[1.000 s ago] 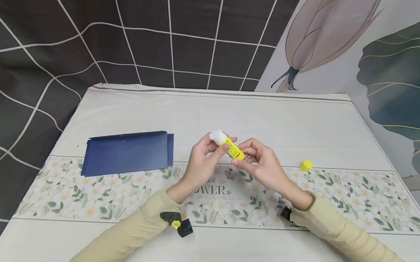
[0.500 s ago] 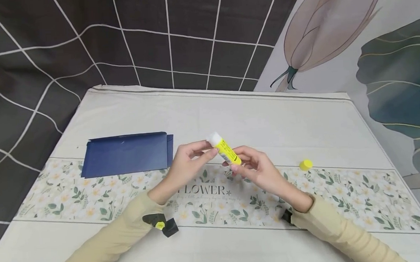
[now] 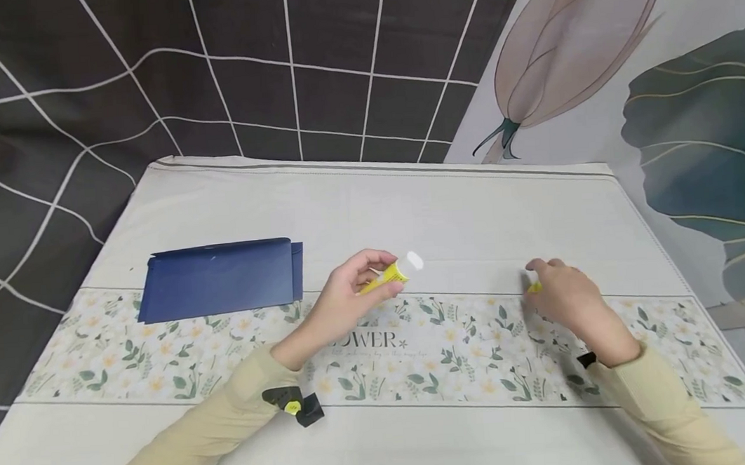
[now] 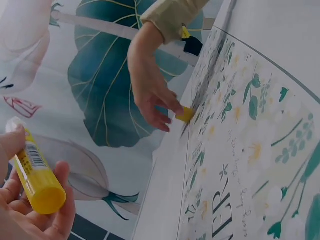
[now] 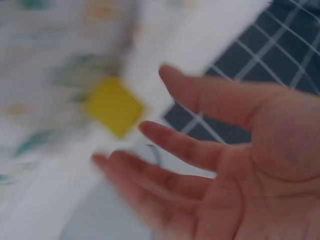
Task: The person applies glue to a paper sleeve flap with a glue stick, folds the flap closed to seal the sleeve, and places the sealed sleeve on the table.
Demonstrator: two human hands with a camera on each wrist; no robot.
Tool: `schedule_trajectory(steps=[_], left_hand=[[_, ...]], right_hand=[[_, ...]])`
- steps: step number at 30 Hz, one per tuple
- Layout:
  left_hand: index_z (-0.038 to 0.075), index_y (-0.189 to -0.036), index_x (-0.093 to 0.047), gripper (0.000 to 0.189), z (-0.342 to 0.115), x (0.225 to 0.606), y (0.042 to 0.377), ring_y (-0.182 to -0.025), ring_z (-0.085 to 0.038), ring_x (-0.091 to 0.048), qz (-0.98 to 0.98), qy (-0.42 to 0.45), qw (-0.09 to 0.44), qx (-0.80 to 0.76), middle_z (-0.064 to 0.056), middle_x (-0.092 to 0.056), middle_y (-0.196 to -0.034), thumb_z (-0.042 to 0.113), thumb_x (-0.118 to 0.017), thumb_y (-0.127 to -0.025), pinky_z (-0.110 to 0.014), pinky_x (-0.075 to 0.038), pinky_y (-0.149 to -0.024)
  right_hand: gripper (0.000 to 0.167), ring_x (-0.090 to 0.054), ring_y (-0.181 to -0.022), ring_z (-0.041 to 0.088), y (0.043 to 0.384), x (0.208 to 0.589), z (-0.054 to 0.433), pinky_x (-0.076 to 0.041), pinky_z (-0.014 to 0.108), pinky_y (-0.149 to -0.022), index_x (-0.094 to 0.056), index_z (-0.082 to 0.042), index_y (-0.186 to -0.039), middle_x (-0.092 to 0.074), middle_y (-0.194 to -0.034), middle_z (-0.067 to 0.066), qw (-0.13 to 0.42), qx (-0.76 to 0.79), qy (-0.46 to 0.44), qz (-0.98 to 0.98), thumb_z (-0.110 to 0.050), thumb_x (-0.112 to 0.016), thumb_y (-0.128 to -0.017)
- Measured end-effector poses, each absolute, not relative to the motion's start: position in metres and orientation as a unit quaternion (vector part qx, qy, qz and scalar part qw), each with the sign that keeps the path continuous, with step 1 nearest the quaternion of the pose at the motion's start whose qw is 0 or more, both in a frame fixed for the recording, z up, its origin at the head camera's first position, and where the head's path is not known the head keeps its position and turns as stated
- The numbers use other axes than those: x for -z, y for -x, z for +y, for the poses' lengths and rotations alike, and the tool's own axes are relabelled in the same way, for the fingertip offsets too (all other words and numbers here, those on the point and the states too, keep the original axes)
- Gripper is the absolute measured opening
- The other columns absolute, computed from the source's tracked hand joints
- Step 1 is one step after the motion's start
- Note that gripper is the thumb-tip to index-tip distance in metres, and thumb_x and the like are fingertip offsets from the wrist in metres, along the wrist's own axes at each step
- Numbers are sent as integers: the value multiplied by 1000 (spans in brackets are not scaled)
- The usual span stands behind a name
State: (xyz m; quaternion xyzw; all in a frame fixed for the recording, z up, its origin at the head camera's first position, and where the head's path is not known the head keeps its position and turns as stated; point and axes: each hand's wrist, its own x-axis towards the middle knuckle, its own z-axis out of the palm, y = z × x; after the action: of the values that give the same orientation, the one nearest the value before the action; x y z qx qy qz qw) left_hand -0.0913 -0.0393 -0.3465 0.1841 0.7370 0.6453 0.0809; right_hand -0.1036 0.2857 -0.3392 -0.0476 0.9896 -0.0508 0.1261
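My left hand grips an uncapped glue stick, its white end tilted up to the right in the head view. In the left wrist view, the yellow base of the glue stick faces the camera between thumb and fingers. Over at the right, my right hand is lowered close over the small yellow cap, which rests on the tablecloth. Its thumb and fingers are spread apart in the right wrist view, with the cap just beyond the fingertips.
A dark blue paper envelope lies flat on the left of the table. The white tablecloth has a floral printed band across the middle. A dark grid-patterned curtain hangs behind, with a flower-printed one at the right.
My right hand has let go of the glue stick and moved right to the cap. The left hand keeps the glue stick and has turned it so its white end points right.
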Motion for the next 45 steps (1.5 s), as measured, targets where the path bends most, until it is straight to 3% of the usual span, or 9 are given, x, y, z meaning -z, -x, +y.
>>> schedule_trajectory(steps=[5, 9, 14, 20, 33, 39, 45], left_hand=[[13, -124, -61, 38, -31, 344, 90, -98, -15, -60, 765, -178, 73, -615, -2, -65, -116, 19, -70, -87, -28, -50, -85], [17, -119, -64, 35, -24, 343, 88, -91, -13, -58, 776, -186, 67, -600, 4, -67, -112, 21, -73, -85, -26, -50, -77], [17, -116, -66, 33, -17, 342, 87, -85, -13, -56, 778, -209, 59, -589, 5, -66, -108, 20, -74, -85, -22, -50, -67], [13, -117, -66, 32, -11, 340, 85, -88, -13, -57, 771, -223, 53, -594, 1, -65, -112, 17, -73, -86, -21, -52, -70], [13, -117, -66, 31, -9, 337, 83, -84, -17, -57, 779, -233, 31, -582, 0, -66, -109, 18, -72, -87, -20, -49, -66], [14, -117, -67, 32, -9, 333, 82, -81, -11, -55, 792, -250, 15, -557, 2, -66, -109, 20, -71, -87, -19, -49, -65], [13, -117, -67, 33, -11, 332, 81, -81, -8, -56, 811, -253, 9, -527, 1, -67, -111, 22, -72, -86, -19, -49, -67]], right_hand=[[30, -65, -81, 46, 102, 355, 299, -54, 52, -69, -62, 12, -106, -65, -98, 34, 99, 77, 52, 991, -1, -70, -80], [26, -64, -68, 32, 100, 346, 293, -53, 43, -59, -63, 9, -101, -68, -84, 24, 53, 113, 77, 989, -3, -71, -80], [25, -67, -76, 18, 91, 320, 262, -57, 29, -67, -66, -1, -106, -72, -89, 11, -18, 274, 170, 946, -7, -73, -83], [29, -64, -78, -3, 77, 305, 229, -53, 12, -71, -67, -4, -109, -73, -94, 9, -79, 392, 219, 890, -2, -73, -81], [36, -66, -75, 0, 73, 301, 217, -54, 12, -72, -69, -2, -109, -74, -90, 9, -105, 411, 257, 869, 6, -76, -75], [40, -69, -71, 8, 72, 303, 210, -53, 11, -74, -70, -1, -108, -75, -90, 9, -158, 370, 307, 863, 6, -79, -69], [38, -70, -70, 11, 72, 314, 204, -53, 11, -73, -70, 0, -105, -76, -88, 8, -164, 371, 311, 859, 5, -79, -69]])
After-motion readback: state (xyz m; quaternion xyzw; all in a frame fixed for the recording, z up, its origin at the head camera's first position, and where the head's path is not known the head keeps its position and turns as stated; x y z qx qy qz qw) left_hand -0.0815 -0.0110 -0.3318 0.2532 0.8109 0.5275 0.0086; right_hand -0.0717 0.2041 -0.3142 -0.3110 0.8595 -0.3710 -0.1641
